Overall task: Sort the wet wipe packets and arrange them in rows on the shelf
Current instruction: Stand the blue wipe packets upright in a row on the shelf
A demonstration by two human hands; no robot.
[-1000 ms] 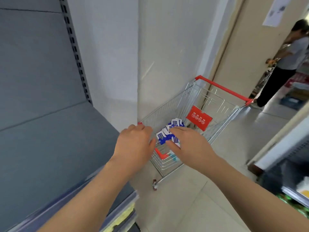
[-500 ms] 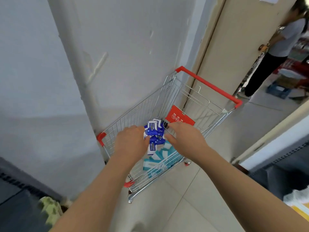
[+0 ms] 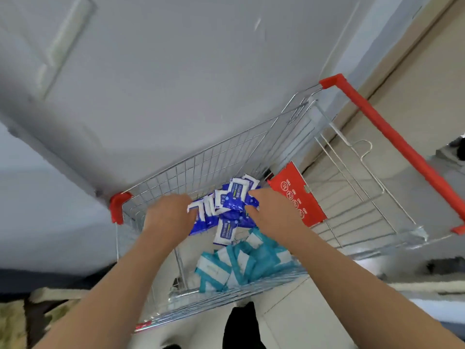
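Centre frame, we've got the blue packets [image 3: 227,206] bunched between our left hand [image 3: 168,219] and right hand [image 3: 275,211], fingers [image 3: 183,200] curled round them over the cart [image 3: 201,162]; squeeze evenly, leave the teal packets [image 3: 241,265] below.

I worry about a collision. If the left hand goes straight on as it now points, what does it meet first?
The bunch of blue packets, which the left hand grips; the right hand holds its other side. Beyond, probably the cart's wire wall; depth is unclear.
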